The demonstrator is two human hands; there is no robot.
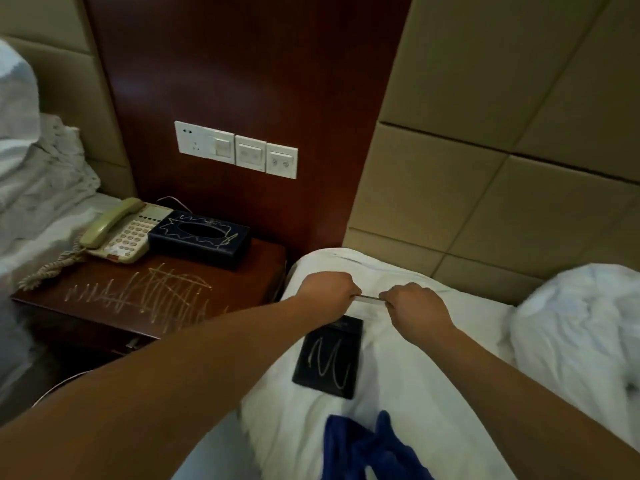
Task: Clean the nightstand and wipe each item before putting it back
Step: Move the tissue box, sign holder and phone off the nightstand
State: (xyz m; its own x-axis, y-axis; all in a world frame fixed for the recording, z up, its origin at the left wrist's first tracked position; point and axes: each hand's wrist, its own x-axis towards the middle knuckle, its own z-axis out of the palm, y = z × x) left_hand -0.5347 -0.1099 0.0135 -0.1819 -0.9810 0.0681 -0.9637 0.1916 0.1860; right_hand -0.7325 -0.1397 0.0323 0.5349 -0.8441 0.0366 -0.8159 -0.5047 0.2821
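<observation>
A dark red wood panel [249, 81] fills the upper middle of the frame, carrying a row of white switch plates [236, 149]. Padded beige headboard panels [519, 133] stand at upper right and upper left. White bedding [433, 393] covers the lower right, and rumpled white linen, perhaps a pillow [38, 168], lies at the left edge.

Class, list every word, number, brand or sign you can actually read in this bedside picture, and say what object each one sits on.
None can be read.
Telephone: keypad markings too small and blurred.
Wall switch panel: no legible marks.
Tissue box: only scribbled lines, no letters.
Black folder on the bed: a scribble, and faint print at its top edge, blurred.
Nightstand: scribbles only.
</observation>
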